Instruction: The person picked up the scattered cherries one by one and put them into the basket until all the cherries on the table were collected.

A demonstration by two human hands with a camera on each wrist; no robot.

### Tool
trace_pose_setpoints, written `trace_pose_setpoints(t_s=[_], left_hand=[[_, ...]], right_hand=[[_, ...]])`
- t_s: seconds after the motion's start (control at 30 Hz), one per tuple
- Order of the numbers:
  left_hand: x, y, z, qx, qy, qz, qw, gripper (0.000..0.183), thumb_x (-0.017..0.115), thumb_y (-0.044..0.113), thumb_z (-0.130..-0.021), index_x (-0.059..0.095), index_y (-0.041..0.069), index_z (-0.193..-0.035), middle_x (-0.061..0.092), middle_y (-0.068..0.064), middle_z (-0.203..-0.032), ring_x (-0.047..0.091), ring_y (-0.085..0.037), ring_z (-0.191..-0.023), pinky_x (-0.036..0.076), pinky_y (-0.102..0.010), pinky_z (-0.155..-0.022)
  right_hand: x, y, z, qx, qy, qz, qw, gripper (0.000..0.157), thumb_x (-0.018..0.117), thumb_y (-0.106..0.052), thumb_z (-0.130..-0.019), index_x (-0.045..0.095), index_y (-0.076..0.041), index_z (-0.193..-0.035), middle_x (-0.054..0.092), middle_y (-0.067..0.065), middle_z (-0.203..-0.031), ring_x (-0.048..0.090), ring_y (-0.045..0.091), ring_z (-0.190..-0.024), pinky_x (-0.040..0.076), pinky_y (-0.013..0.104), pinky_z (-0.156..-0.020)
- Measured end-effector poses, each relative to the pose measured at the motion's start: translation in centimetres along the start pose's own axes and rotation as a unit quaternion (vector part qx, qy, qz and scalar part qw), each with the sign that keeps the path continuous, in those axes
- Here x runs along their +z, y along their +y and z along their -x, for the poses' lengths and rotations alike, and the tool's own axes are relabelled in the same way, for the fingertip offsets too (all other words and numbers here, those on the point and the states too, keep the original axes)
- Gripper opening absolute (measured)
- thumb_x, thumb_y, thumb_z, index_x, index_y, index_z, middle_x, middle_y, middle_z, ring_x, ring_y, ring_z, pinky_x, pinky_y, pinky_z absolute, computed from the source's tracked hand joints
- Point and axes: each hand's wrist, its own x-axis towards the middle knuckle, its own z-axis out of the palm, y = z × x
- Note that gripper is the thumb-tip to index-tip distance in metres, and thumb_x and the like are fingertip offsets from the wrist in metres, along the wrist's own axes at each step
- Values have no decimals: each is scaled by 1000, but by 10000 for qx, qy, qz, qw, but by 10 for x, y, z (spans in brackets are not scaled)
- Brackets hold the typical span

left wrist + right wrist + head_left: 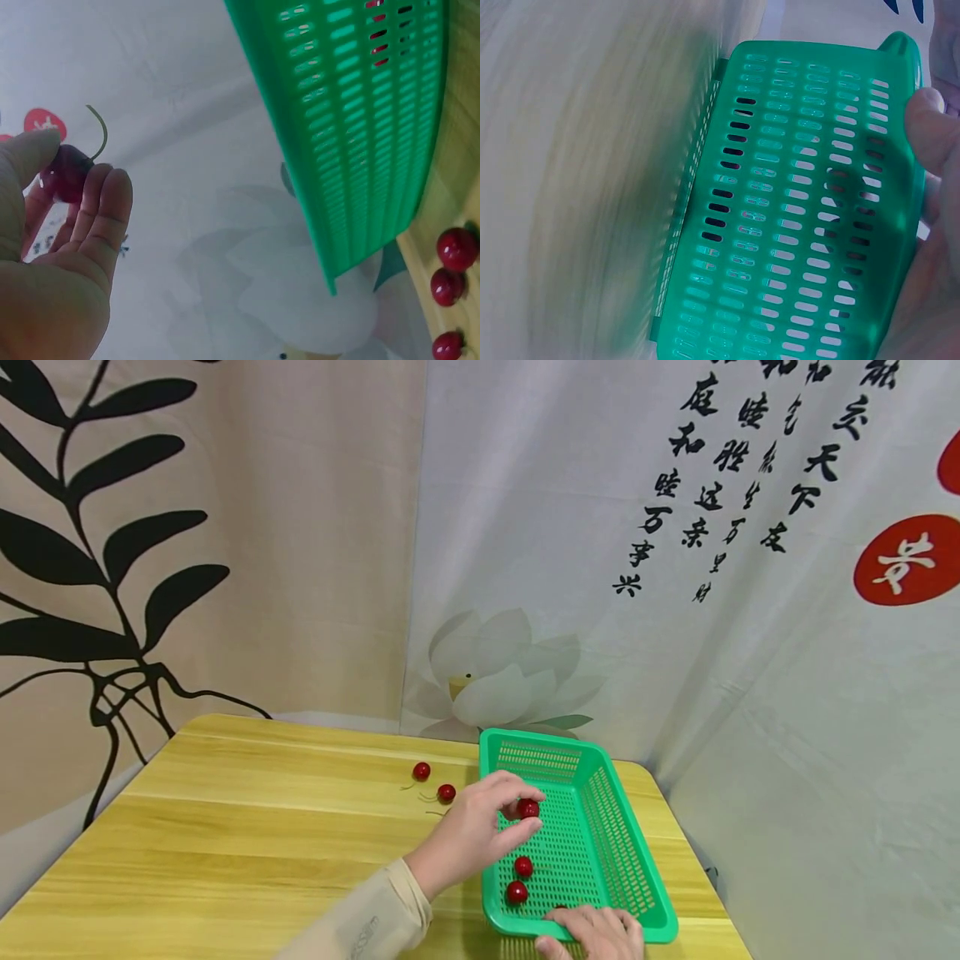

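From the head view, the left hand is above the green basket, its thumb and fingertips pinching a held cherry. The left wrist view adds what the head view leaves unclear: a thin curved stem rising from that cherry, clear of the fingers. It also shows three loose cherries on the desk, beside the basket's slotted wall; in the head view only two of them are plain, with a bit of another stem next to the left wrist.

Only the head view looks down into the basket, where two red cherries lie near the left wall and a sliver of red shows by the fingers of the right hand. The right wrist view gives the outer side of the basket instead, with the right thumb against it just under the rim. Seen from the head, the fingers of that hand lie over the near rim, so this grip pinches the basket's edge.

As for the held cherry, it sits at the very end of the left grip, between thumb and fingertips, out from the palm and above the basket floor.
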Motion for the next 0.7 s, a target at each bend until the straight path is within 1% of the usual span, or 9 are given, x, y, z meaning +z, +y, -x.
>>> trace_pose_setpoints(t_s=[0.17,0.27,0.37,0.47,0.6,0.7], left_hand=[[11,-7,-6,-633,107,354,9973,25,80,23,-98,73,18,-121,70,5,-113,66,-2,-86,58,-20,-78],[20,-13,-9,-911,140,589,9940,24,81,23,-97,72,17,-118,70,4,-112,67,1,-85,59,-19,-79],[28,-18,-12,-1089,147,676,9916,25,82,24,-96,72,17,-117,70,3,-110,67,0,-85,60,-18,-81],[35,-21,-14,-1239,123,681,9899,24,83,26,-96,72,17,-115,69,3,-108,65,-1,-84,60,-18,-81],[45,-27,-16,-1365,32,503,9894,24,84,26,-95,71,17,-113,69,4,-106,64,0,-84,58,-17,-80],[51,-30,-17,-1420,-98,313,9893,25,83,27,-95,70,17,-114,69,6,-104,64,-3,-86,57,-17,-80]], right_hand=[[0,0,0,24,-49,20,10000,14,70,-61,-96,75,-49,-101,62,-34,-93,61,8,-96,40,57,-99],[0,0,-1,76,-159,59,9998,18,68,-64,-96,75,-49,-101,63,-33,-94,60,8,-97,40,57,-99],[0,-1,-1,122,-204,83,9997,20,67,-67,-96,75,-49,-101,63,-33,-94,60,8,-97,40,57,-100],[0,-1,-1,100,-109,56,9999,20,69,-66,-95,75,-48,-100,63,-32,-93,59,8,-96,40,58,-100],[1,0,0,33,48,2,10000,16,72,-63,-94,75,-48,-99,61,-34,-92,60,8,-95,40,57,-98],[1,1,0,52,39,-57,10000,13,72,-62,-95,75,-50,-99,61,-35,-91,59,8,-94,41,58,-98]])
